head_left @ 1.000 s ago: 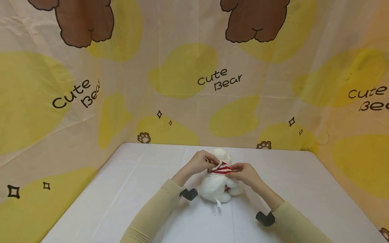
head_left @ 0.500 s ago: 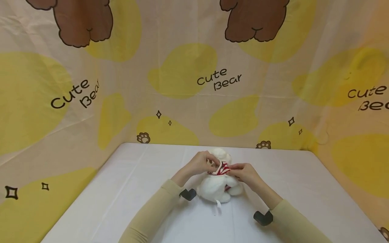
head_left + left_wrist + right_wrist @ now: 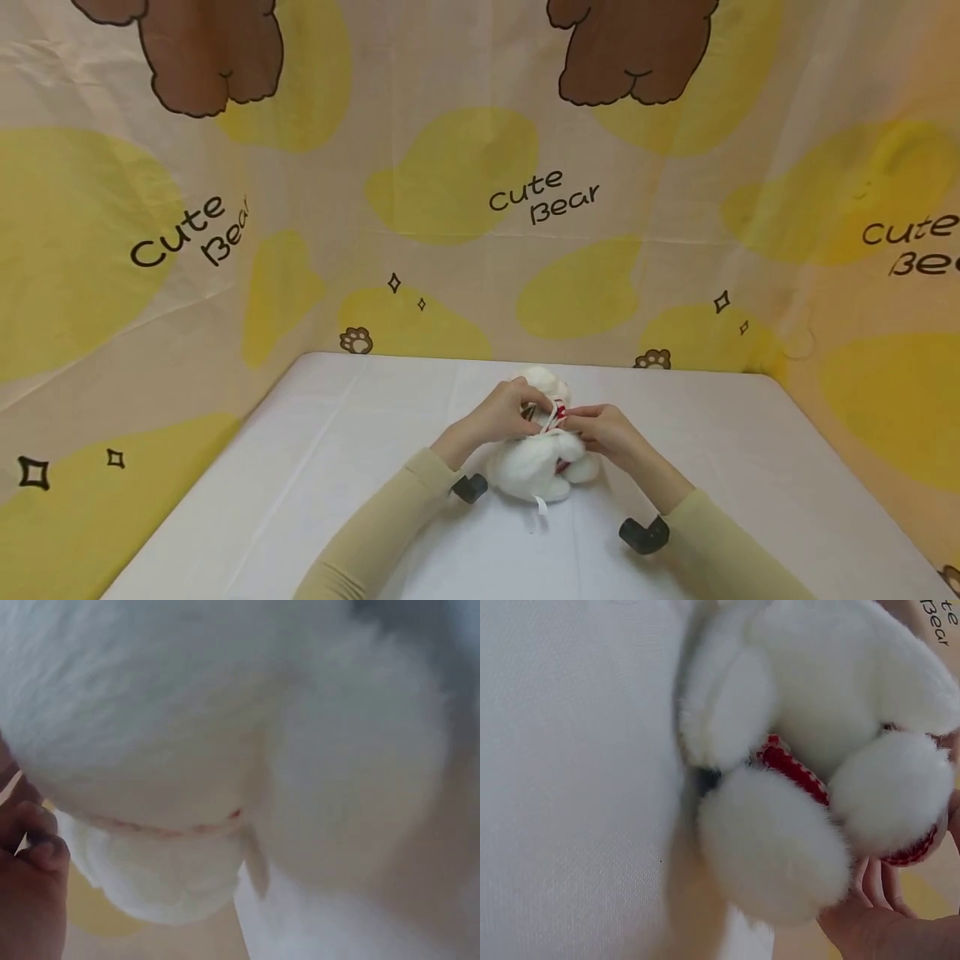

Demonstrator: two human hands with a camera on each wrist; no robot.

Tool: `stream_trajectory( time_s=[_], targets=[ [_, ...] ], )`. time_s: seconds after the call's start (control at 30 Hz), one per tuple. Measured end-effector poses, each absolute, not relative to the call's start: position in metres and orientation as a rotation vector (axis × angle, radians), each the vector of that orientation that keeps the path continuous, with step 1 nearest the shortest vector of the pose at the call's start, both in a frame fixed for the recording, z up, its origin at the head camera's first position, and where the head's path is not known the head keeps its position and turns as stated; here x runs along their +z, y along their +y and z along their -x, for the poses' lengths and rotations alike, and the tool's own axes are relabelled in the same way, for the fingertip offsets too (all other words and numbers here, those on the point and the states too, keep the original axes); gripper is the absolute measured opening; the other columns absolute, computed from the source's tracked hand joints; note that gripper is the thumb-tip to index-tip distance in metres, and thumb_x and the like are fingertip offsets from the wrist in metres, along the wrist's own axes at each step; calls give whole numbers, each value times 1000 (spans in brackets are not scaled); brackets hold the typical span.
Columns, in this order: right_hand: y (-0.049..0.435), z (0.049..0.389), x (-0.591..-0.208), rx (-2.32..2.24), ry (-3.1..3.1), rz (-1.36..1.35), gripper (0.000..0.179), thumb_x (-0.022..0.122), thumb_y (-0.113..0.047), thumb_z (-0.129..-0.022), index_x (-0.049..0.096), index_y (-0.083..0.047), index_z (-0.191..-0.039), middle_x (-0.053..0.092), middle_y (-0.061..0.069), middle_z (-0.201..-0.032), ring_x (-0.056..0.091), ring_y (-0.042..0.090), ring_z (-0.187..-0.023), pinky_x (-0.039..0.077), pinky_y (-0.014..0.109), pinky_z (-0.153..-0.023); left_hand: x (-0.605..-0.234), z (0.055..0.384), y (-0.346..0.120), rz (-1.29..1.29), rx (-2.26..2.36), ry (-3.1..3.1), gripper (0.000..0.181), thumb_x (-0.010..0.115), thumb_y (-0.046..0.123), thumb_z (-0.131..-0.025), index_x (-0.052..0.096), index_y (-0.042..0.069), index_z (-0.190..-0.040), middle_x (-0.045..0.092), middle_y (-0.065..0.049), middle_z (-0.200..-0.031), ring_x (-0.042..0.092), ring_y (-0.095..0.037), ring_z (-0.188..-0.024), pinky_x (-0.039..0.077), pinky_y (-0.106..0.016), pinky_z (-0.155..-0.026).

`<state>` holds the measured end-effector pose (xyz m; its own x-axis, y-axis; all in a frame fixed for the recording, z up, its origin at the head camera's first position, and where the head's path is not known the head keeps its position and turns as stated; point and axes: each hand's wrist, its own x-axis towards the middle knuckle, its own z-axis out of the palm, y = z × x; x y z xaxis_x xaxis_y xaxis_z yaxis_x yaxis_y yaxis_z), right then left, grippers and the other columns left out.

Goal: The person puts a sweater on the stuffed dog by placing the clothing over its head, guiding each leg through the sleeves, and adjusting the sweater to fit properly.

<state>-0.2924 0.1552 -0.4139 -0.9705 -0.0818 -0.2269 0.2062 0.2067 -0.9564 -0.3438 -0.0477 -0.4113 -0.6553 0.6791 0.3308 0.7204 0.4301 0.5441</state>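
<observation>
A white plush toy (image 3: 528,467) sits on the table, its round head (image 3: 546,382) toward the back and a white tag (image 3: 541,505) at its base. Around its upper body is a red-and-white striped knit garment (image 3: 560,408), mostly covered by the hands. My left hand (image 3: 498,412), on the toy's left side, pinches white cords (image 3: 553,419) at the garment. From the other side, my right hand (image 3: 609,431) pinches the garment's edge with thumb and fingers. In the right wrist view, red knit trim (image 3: 799,774) shows between the toy's furry limbs (image 3: 776,847).
The white-covered table (image 3: 360,467) surrounds the toy. Behind it hangs a printed cloth backdrop (image 3: 450,275) with bears and yellow patches, continuing along both sides. A dark camera mount sticks out at the left wrist (image 3: 470,487) and another at the right wrist (image 3: 643,535).
The striped garment has bunched together and narrowed between the hands, with more white cord showing. My left hand has shifted slightly right and down; the toy stays in place.
</observation>
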Motion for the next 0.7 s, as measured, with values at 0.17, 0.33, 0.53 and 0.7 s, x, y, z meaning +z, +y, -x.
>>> stream_trajectory(
  time_s=[0.17, 0.33, 0.53, 0.7],
  targets=[
    [155, 292, -415, -1877, 2181, -126, 48, 63, -14, -84, 54, 12, -123, 68, 5, -94, 63, 10, -80, 54, 25, -73, -417, 342, -47, 1318, -1041, -2532, 27, 76, 4, -73, 71, 12, -98, 65, 1, -90, 42, -7, -76, 36, -16, -64],
    [154, 293, -416, -1873, 2167, -132, 49, 65, -12, -83, 53, 13, -124, 67, 4, -93, 61, 9, -79, 53, 25, -74, -419, 340, -50, 1346, -1032, -2523, 26, 76, 5, -74, 71, 10, -99, 68, -2, -94, 46, -7, -79, 38, -16, -67],
    [153, 293, -416, -1885, 2152, -101, 49, 65, -12, -83, 53, 13, -123, 68, 2, -91, 62, 9, -78, 53, 24, -73, -414, 339, -50, 1348, -935, -2556, 24, 76, 6, -73, 72, 15, -95, 64, 3, -84, 43, -7, -76, 36, -16, -65],
    [156, 291, -414, -1862, 2174, 1, 46, 69, -16, -82, 58, 10, -118, 68, 0, -90, 62, 8, -80, 52, 23, -73, -413, 341, -47, 1351, -892, -2520, 20, 76, 6, -70, 68, 16, -86, 53, 4, -72, 43, -5, -71, 37, -16, -60]
  ],
)
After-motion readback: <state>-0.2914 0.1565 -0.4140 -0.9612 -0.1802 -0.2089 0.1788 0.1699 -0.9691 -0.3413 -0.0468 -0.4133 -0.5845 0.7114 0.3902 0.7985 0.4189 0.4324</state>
